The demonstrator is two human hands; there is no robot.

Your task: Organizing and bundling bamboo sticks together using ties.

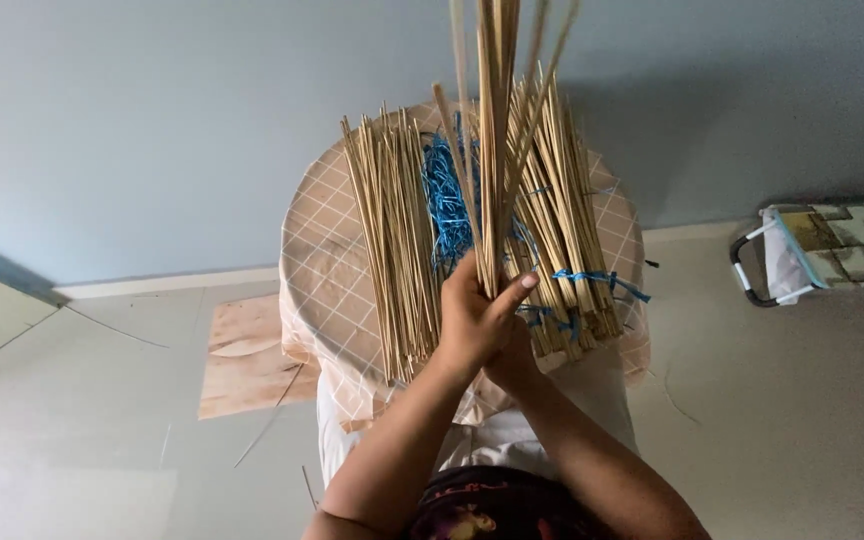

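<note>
Both hands met in front of the person, just above the near edge of a round bench point(317, 260) draped in a peach cloth with a thin white grid. The left hand point(472, 320) was closed around the lower ends of a thin bunch of bamboo sticks point(495, 120), its thumb laid across the front of them. The right hand point(514, 362) sat just behind and beneath the left, touching it; most of it was hidden, so how its fingers lay could not be told. The held sticks stood nearly upright and fanned slightly toward the top, running out past the upper edge of the view.

On the bench lay the rest of the sticks. A loose pile point(390, 240) rested on the left, its ends pointing toward the wall and toward the person. A second heap point(564, 230) lay on the right, partly behind the held bunch, with strands of blue plastic twine point(445, 205) tangled between the two piles and trailing over the right heap's near end.

A few stray sticks point(270, 425) lay on the pale floor left of the bench, near a flat brown sheet of board point(242, 360). Well apart on the right, by the wall, a patterned bag on a frame with a dark handle point(822, 250) rested on the floor; what it held could not be seen.
</note>
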